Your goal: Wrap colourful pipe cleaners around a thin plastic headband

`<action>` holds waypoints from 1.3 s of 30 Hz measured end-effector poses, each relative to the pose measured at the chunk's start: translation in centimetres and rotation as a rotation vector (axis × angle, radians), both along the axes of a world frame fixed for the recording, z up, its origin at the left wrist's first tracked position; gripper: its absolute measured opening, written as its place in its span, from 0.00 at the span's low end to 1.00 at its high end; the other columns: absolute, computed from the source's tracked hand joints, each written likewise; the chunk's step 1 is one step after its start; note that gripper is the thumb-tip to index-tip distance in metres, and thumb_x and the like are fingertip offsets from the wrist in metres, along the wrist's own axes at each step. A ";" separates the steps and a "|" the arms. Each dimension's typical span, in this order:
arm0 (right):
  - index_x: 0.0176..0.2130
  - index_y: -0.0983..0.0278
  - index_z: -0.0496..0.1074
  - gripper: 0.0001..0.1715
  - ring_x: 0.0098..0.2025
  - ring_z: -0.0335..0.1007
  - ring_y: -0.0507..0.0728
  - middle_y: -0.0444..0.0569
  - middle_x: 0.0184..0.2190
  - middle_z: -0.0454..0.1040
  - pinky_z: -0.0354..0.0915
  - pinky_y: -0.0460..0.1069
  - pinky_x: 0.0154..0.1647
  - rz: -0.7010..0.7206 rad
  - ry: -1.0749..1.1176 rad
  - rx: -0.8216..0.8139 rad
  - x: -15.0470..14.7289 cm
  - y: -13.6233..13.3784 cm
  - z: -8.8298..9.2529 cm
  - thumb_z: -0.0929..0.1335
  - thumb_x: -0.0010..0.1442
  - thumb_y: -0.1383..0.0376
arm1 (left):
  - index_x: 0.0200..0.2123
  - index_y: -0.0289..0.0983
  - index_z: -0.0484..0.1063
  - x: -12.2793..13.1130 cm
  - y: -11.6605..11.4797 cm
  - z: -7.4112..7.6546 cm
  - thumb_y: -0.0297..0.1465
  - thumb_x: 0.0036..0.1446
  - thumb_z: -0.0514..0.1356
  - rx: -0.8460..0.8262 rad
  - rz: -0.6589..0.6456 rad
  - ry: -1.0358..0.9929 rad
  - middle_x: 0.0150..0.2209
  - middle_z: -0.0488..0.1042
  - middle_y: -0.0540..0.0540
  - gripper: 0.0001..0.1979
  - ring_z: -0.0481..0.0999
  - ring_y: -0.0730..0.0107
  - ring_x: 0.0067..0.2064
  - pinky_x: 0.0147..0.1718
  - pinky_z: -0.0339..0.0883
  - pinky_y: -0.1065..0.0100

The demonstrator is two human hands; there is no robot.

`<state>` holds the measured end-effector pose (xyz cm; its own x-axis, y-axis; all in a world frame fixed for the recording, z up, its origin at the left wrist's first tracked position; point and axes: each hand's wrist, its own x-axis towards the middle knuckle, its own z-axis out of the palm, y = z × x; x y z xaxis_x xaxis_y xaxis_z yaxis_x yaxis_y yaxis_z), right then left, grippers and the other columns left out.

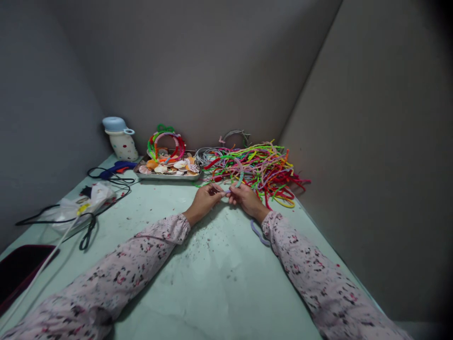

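Observation:
Above the middle of the table, my left hand (207, 200) and my right hand (247, 199) meet with fingertips almost touching. Between them is a lavender pipe cleaner (227, 191), pinched by the left fingers. My right hand is closed on a ring wrapped in pastel pipe cleaner (241, 174), its arc rising above the fingers. Part of the ring is hidden by the fingers and blends into the pile behind. A loose lavender length (259, 233) lies beside my right wrist; whether it joins the piece in hand is hidden.
Behind the hands spreads a tangled pile of coloured pipe cleaners (269, 165), with a coil of grey wire (208, 156). A metal tray (166, 177) holds shells and wrapped rings (180, 144). Leftward are a bottle (122, 141), a blue glue gun (115, 169), black cables and a plastic bag (67, 210).

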<state>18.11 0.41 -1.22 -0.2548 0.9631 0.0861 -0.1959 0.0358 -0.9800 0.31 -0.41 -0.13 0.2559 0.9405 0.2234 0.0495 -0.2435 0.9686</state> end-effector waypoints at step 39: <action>0.35 0.60 0.65 0.09 0.22 0.67 0.49 0.40 0.25 0.69 0.63 0.45 0.23 -0.162 -0.262 0.362 -1.4 -0.9 -0.5 0.64 0.60 0.58 | 0.20 0.36 0.65 -0.1 0.8 -0.2 0.34 0.51 0.55 -0.172 -0.024 -0.006 0.16 0.63 0.51 0.11 0.61 0.76 0.17 0.16 0.52 0.72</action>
<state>16.69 -0.52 -1.70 -0.1616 0.9121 0.3768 0.0925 0.3941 -0.9144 0.17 0.44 -0.36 0.2781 0.9586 0.0611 0.0402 -0.0752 0.9964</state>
